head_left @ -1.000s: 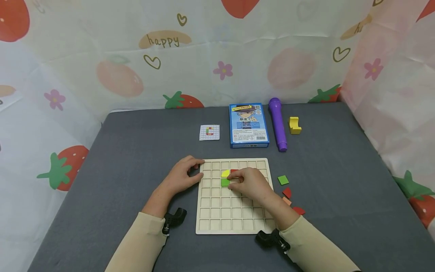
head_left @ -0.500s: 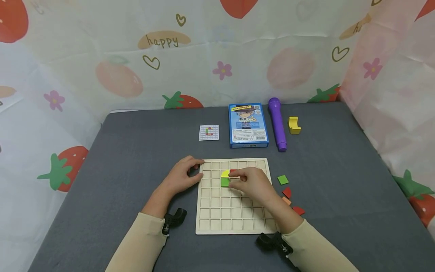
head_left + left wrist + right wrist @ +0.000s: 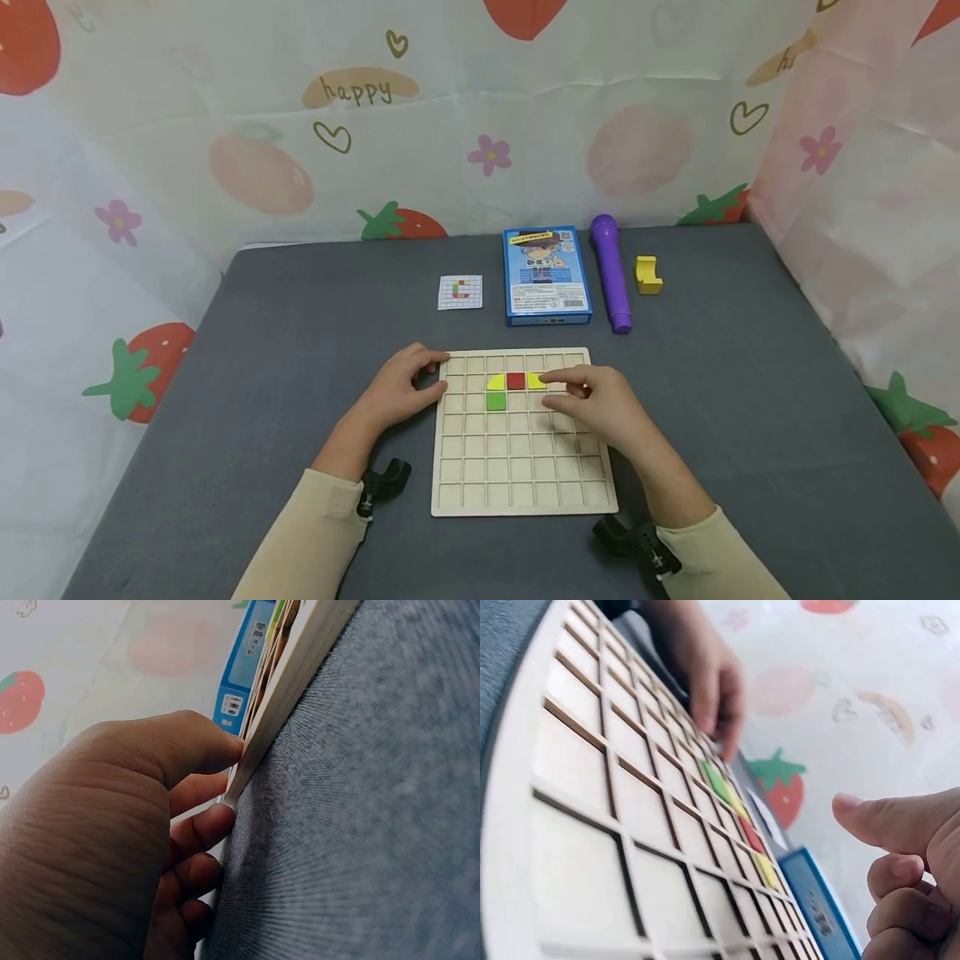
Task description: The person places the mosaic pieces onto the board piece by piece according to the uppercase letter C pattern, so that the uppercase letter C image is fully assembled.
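Grey cloth (image 3: 315,333) bore a board (image 3: 498,471), its tile row (image 3: 516,381) (yellow, red, yellow) running left-to-right; left hand (image 3: 397,387) touched the board's edge, right hand (image 3: 600,406) hovered, thumbs and forefingers apart.

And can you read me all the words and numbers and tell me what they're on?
"happy": on a tan oval printed on the white fruit-patterned cloth wall.
"h", rest unclear: on another tan oval, upper right.
The blue rectangular box has print, too small and blurred to read.
No numbers I can read.
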The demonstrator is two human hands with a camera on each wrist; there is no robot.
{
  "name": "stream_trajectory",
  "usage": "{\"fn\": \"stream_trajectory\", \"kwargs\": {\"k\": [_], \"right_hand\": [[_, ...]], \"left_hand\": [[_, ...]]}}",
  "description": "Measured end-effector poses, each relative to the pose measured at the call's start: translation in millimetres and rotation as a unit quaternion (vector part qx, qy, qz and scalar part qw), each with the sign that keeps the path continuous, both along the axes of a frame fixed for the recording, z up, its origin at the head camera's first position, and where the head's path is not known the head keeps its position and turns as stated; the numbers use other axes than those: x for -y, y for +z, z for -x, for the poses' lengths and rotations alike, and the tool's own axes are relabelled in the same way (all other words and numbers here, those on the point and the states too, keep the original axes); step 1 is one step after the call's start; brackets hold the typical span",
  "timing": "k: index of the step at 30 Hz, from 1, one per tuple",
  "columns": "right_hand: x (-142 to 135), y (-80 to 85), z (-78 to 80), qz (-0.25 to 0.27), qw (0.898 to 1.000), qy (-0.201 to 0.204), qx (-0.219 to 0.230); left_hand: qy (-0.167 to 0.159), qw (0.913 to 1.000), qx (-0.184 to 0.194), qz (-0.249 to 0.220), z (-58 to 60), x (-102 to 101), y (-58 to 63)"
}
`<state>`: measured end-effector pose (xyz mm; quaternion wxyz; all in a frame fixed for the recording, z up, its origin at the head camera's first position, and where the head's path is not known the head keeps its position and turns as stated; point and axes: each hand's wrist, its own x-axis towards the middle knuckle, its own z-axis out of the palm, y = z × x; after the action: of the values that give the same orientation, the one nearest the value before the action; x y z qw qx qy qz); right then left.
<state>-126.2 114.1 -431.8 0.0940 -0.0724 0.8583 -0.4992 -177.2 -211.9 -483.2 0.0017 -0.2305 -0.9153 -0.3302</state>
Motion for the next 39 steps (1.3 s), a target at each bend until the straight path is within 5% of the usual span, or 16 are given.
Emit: {"fn": "stream_trajectory", "kwargs": {"k": [10, 22, 30, 39], "right_hand": [[-43, -2.2, 4.1, -0.002, 1.000, -0.008, -0.018], [-89, -11.2, 6.4, -0.077, 0.996, -0.018, -0.037], [-95, -18.3, 9.5, -0.164, 0.986, 0.003, 0.013], [-92, -22.5, 10.5, -0.196, 0.981, -0.006, -0.002]], "left_hand": [[0.001, 1.0000, 0.001, 0.000, 0.3, 0, -0.4], [0.005, 1.0000, 0.005, 0.002, 0.7, 0, -0.5], [0.006, 0.9999, 0.015, -0.002, 0.4, 0, 0.5], [0.003, 1.0000, 0.008, -0.001, 0.5, 1, -0.8]]}}
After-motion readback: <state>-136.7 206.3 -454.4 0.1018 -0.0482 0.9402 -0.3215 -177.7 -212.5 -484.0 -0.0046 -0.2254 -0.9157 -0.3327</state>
